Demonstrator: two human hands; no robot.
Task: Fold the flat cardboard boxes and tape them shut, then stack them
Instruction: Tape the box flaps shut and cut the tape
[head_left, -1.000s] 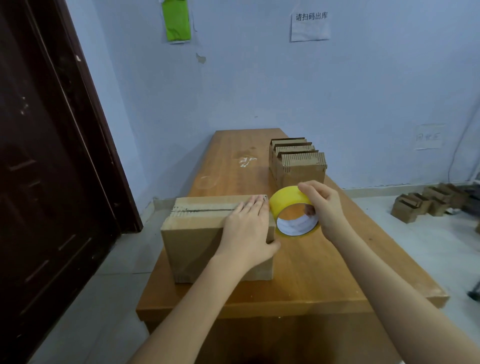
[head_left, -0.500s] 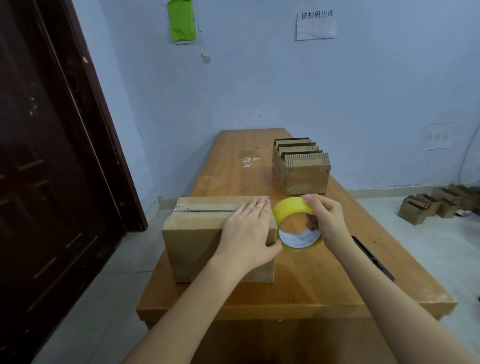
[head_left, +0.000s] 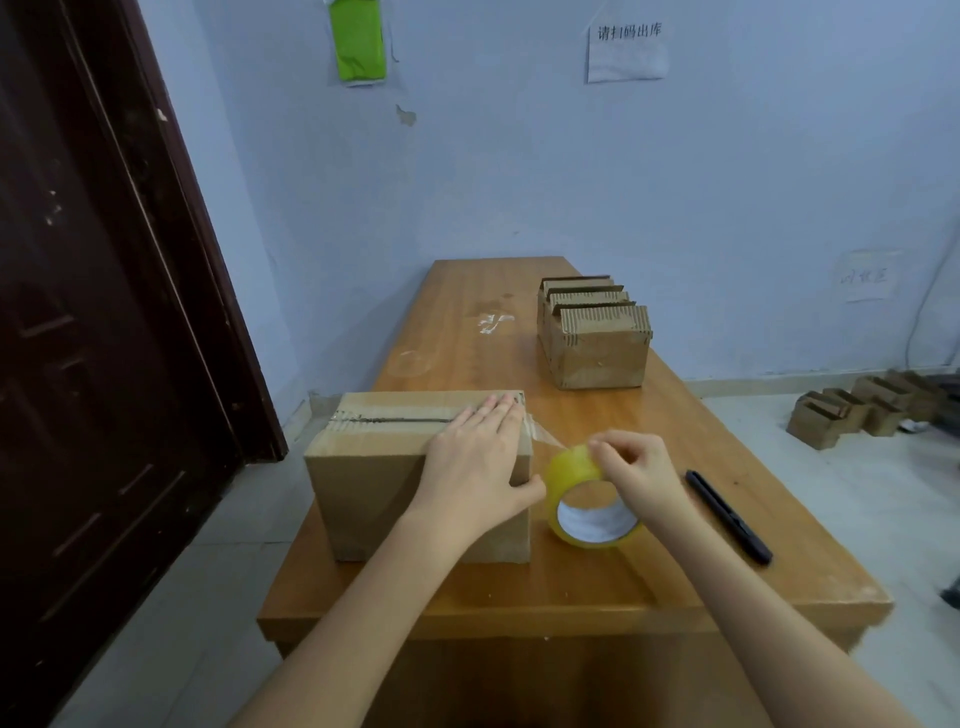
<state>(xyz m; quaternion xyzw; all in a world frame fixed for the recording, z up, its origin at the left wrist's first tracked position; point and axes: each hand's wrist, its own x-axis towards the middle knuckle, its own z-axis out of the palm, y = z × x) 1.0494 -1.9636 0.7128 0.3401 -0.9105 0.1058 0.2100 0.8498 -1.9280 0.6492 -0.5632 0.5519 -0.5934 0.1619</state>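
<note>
A: While the left hand (head_left: 475, 467) lies flat with straight fingers on the right end of the box (head_left: 415, 473), where is the tape?

B: Just right of the box, standing on edge on the table (head_left: 571, 587). The right hand (head_left: 631, 467) curls over the top of the yellow tape roll (head_left: 589, 501), thumb and fingers pinching at its rim. A clear strip of tape (head_left: 543, 435) runs from the roll up to the box's top right corner, under the left fingertips.

A: So how far along is the sealing?

B: The top flaps are folded shut, and tape seems to cover the seam from the left edge to the right. I judge this strip nearly finished: it has yet to be cut or torn from the roll and pressed down the side.

A: And the rest?

B: A black pen-like tool (head_left: 727, 514), perhaps a cutter, lies right of the roll. Farther back stands a bundle of flat cardboard (head_left: 595, 332), unfolded, so most of the work remains. No stack is started on the table; some cardboard pieces (head_left: 862, 408) sit on the floor at far right.
</note>
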